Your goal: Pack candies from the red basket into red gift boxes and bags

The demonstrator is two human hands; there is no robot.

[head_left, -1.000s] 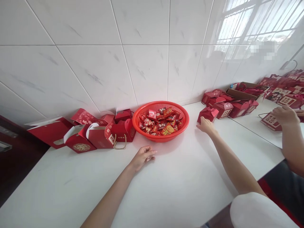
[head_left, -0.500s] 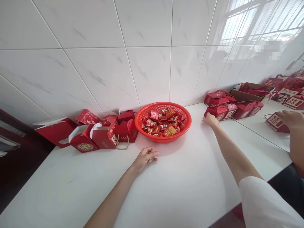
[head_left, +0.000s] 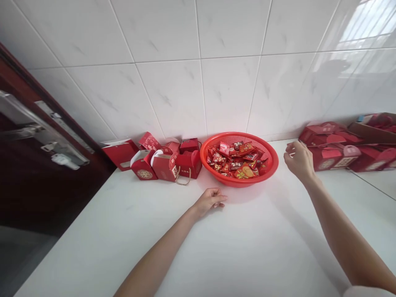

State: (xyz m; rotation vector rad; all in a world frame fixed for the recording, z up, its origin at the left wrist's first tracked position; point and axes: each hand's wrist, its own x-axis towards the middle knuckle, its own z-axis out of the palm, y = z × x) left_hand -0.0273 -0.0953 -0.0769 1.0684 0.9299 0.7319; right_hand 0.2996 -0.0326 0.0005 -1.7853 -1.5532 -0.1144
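Sweets (head_left: 233,159) in basket (head_left: 239,182) on counter (head_left: 247,247). Left hand (head_left: 210,201): fingers half-curled, empty; right hand (head_left: 298,161) curled beside basket, can't tell if holding anything. Low right-hand sweep could clip basket, spilling sweets.

Wall (head_left: 229,90): wht tiles, grey-veined, w/ pale grout lines; barred window reflection (head_left: 368,22) seen upper R. Table (head_left: 247,247): wht top, set agst wall, crossed by seam at far R. Door (head_left: 46,194): dk reddish-brn, seen at L; metal handle (head_left: 29,131) & plate (head_left: 69,131) fitted, detail blurred.
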